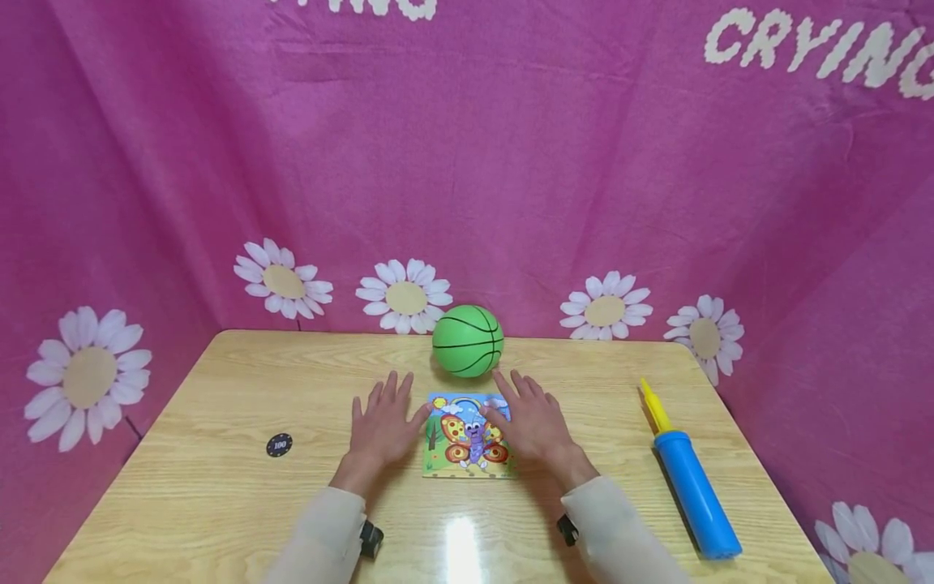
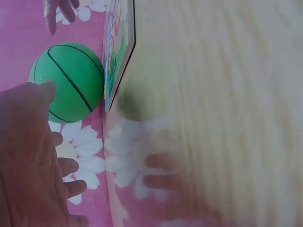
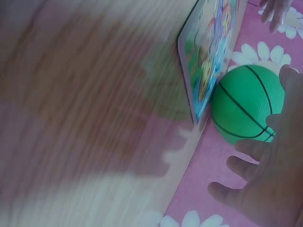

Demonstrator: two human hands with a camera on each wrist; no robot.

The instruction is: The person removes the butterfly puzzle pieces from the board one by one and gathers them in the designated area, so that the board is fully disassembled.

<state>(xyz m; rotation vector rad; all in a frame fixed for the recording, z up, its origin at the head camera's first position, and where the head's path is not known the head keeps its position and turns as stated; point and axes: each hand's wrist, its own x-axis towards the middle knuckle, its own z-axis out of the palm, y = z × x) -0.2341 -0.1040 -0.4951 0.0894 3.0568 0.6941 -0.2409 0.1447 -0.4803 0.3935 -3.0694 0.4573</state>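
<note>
A small square butterfly puzzle board (image 1: pixel 467 435) lies flat on the wooden table (image 1: pixel 219 503), with a green ball (image 1: pixel 468 341) just behind it. My left hand (image 1: pixel 383 422) lies flat on the table at the board's left edge, fingers straight and thumb at the rim. Flat at the board's right side is my right hand (image 1: pixel 531 418), its thumb on the picture. Neither hand grips anything. The left wrist view shows the left hand (image 2: pixel 28 161), the ball (image 2: pixel 68 82) and the board's edge (image 2: pixel 118 47). The right wrist view shows the board (image 3: pixel 208 56), the ball (image 3: pixel 246 104) and the right hand (image 3: pixel 270 189).
A blue hand pump with a yellow nozzle (image 1: pixel 689 478) lies on the table at the right. A black round chip marked 100 (image 1: pixel 279 444) sits on the left. A pink cloth with white daisies (image 1: pixel 467 162) hangs behind and beside the table.
</note>
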